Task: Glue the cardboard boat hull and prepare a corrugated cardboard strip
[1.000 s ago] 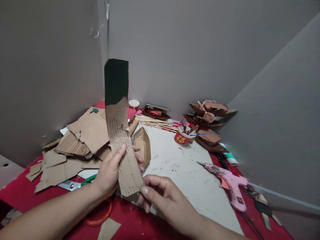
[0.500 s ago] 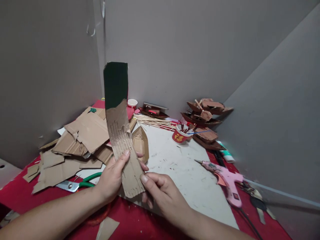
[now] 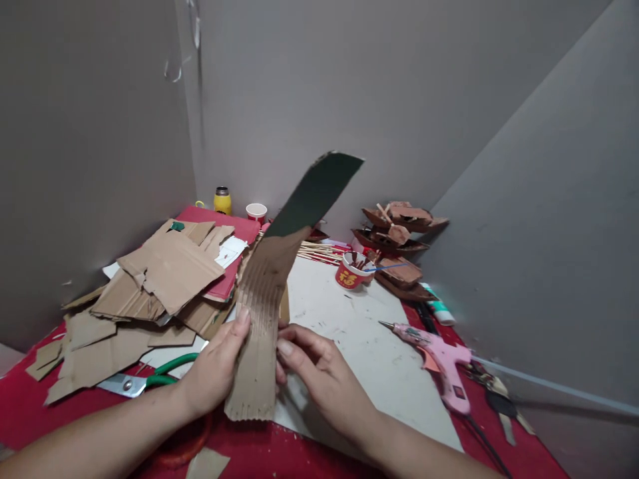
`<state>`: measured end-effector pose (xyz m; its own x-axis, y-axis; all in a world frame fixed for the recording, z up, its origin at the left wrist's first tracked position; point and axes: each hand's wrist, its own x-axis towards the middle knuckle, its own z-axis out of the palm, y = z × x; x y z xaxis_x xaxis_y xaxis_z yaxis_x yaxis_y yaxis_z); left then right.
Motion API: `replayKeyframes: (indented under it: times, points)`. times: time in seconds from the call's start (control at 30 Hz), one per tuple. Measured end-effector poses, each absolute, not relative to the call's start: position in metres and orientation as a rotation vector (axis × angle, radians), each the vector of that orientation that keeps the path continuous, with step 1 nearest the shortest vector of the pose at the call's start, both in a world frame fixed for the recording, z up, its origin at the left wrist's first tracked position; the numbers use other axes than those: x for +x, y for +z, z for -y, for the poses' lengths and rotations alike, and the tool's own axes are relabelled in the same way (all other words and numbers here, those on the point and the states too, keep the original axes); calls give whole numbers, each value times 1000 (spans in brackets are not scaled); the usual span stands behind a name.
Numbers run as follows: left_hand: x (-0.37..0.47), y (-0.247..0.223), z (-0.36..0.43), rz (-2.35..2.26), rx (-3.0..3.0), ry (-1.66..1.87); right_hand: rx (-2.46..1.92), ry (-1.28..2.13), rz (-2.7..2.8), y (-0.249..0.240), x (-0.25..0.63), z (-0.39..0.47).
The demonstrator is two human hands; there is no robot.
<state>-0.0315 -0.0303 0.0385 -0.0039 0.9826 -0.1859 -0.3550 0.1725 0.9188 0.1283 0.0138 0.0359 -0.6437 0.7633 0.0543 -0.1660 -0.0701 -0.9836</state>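
Upright in front of me is a long strip of corrugated cardboard [image 3: 259, 293], its far end dark green and leaning to the right. Ridges show across its bent middle. My left hand [image 3: 219, 362] grips the strip's left edge, thumb on the near face and the other fingers behind it. Thumb and index finger of my right hand [image 3: 312, 372] pinch the strip's right edge. Behind the strip, a small cardboard boat hull [image 3: 285, 306] is mostly hidden. Green-handled scissors [image 3: 150, 381] lie just left of my left hand.
Torn cardboard sheets [image 3: 172, 273] are heaped at the left. On the white board [image 3: 339, 332] stands a red paper cup [image 3: 351, 271]. Pink glue gun [image 3: 444, 366], keys [image 3: 499, 402] and brown model boats [image 3: 399, 233] are at the right. Thin sticks [image 3: 322, 253] lie behind.
The strip has swung over, its green end now tilting to the right and its lower end shifting left. Both hands keep hold of it. The view has turned slightly.
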Motion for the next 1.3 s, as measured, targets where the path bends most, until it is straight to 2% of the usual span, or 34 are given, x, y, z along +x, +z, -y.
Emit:
replayKeyframes:
  times: [0.1,0.2,0.4,0.57,0.8,1.3]
  points:
    - [-30,39,32,-1106,936,1068,-677,1795,1507,31,127,-15]
    - [-29,40,33,-1113,1001,1026,-703,1804,1495,27,126,-14]
    - [-25,36,30,-974,881,1027,-745,1874,1416,26,128,-16]
    - [-23,33,24,-838,917,990,-875,1744,1277,24,133,-29]
    - [-19,31,28,-872,1029,998,-904,1706,1348,24,133,-31]
    - [-14,23,33,-1047,1181,1036,-793,1911,1312,27,129,-34]
